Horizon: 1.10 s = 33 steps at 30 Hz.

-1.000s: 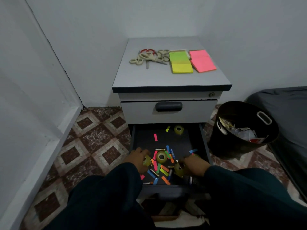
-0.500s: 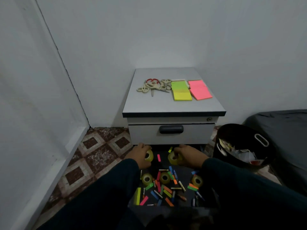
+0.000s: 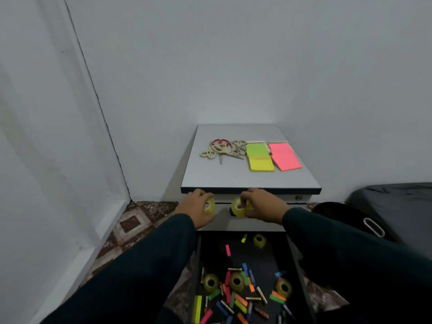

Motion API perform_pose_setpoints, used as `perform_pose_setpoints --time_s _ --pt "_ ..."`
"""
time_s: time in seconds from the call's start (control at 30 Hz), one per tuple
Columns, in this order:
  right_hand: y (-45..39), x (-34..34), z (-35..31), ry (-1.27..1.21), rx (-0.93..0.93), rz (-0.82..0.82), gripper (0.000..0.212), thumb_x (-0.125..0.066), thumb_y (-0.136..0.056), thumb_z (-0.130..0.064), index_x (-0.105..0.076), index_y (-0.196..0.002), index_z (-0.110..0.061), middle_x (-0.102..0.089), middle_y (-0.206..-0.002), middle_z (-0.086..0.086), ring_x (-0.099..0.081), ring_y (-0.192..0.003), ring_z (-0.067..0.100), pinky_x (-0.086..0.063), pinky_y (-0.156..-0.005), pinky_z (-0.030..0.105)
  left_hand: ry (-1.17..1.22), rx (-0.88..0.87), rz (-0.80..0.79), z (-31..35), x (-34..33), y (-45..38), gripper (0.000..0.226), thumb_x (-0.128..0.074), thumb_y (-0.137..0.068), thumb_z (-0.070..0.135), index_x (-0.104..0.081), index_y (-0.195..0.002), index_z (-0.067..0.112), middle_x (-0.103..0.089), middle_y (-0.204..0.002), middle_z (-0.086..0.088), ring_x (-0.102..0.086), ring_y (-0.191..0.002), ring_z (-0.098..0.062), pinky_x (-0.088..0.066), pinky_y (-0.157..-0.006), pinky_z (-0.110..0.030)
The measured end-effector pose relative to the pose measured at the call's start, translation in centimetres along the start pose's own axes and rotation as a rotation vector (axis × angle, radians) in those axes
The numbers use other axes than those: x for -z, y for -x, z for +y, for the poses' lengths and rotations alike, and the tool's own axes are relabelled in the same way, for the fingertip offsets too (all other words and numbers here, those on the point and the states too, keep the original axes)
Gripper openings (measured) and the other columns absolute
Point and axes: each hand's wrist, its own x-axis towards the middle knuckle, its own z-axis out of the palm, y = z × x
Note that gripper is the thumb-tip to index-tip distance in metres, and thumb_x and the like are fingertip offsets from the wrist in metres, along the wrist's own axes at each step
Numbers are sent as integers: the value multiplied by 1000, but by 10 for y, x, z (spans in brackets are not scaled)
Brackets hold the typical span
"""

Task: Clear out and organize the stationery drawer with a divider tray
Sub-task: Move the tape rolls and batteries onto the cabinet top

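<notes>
Grey cabinet top point(image 3: 233, 178) is carrying scissors point(image 3: 222, 149) and sticky notes point(image 3: 271, 156) at 12 o'clock. Both hands, left point(image 3: 198, 206) and right point(image 3: 261, 204), are each gripping a tape roll point(image 3: 238, 208). Open drawer point(image 3: 243, 277) at 6 o'clock is holding much clutter yet.

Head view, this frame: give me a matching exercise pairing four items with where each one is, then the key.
Items:
1. scissors
2. pink sticky notes
3. tape roll in left hand
4. loose tape roll

Places:
A. far end of the open drawer
B. cabinet top, right side
C. held in front of the closed upper drawer
D. cabinet top, left of the green and yellow notes

Pairs: 1-D, 2-B, 3-C, 4-A
</notes>
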Motion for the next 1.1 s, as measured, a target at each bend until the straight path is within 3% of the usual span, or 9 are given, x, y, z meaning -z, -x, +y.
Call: perform_pose_setpoints --time_s 0.2,0.3,0.47,0.57,0.67,0.77,0.9,1.1 --pt "-28 22 -4 -40 4 81 23 -59 -88 -24 -56 -107 -11 -53 -112 9 -54 -97 25 -38 -76 24 31 20 63 -9 20 -22 61 -57 -86 28 -34 -142 22 -41 -140 -3 -39 -126 -23 -38 -102 -34" --pt "-43 25 -3 -72 -15 108 22 -60 -88 -22 -55 -106 -11 -53 -111 9 -49 -89 21 -36 -74 24 62 60 105 -12 23 -35 50 -59 -86 25 -41 -132 18 -48 -131 -3 -45 -118 -22 -41 -94 -33" --pt "-68 23 -1 -99 -70 130 22 -58 -89 -23 -55 -108 -11 -54 -111 10 -51 -94 22 -36 -75 23 31 49 132 -18 22 -51 34 -55 -90 25 -49 -123 17 -51 -131 -1 -47 -116 -21 -41 -94 -32" --pt "-80 18 0 -77 -95 124 22 -55 -90 -24 -55 -109 -13 -54 -112 9 -53 -95 23 -40 -75 26 -58 38 206 -24 21 -61 28 -55 -92 27 -54 -119 20 -43 -138 0 -41 -123 -21 -35 -98 -31" --pt "-89 13 1 -31 -101 190 22 -53 -90 -21 -55 -110 -13 -51 -120 8 -51 -106 25 -45 -79 31 -108 74 296 -27 23 -65 27 -54 -92 26 -52 -119 21 -45 -128 -1 -44 -114 -20 -35 -91 -27" --pt "-94 10 3 51 -30 290 29 -52 -89 -11 -51 -118 -13 -50 -119 8 -46 -109 26 -44 -79 33 -111 78 305 -29 20 -69 25 -50 -94 24 -49 -119 19 -49 -120 -1 -46 -108 -20 -36 -84 -27" --pt "-98 3 9 193 140 329 25 -50 -87 1 -56 -110 -10 -55 -107 11 -48 -96 28 -37 -66 32 -108 70 343 -33 16 -73 20 -48 -95 22 -52 -113 18 -52 -113 -2 -48 -100 -21 -30 -74 -24" --pt "-103 2 19 173 125 274 34 -47 -93 -2 -51 -125 -11 -49 -125 7 -46 -111 24 -43 -76 31 -78 56 325 -38 15 -80 23 -50 -94 25 -56 -115 18 -53 -117 -3 -48 -104 -23 -38 -82 -30"
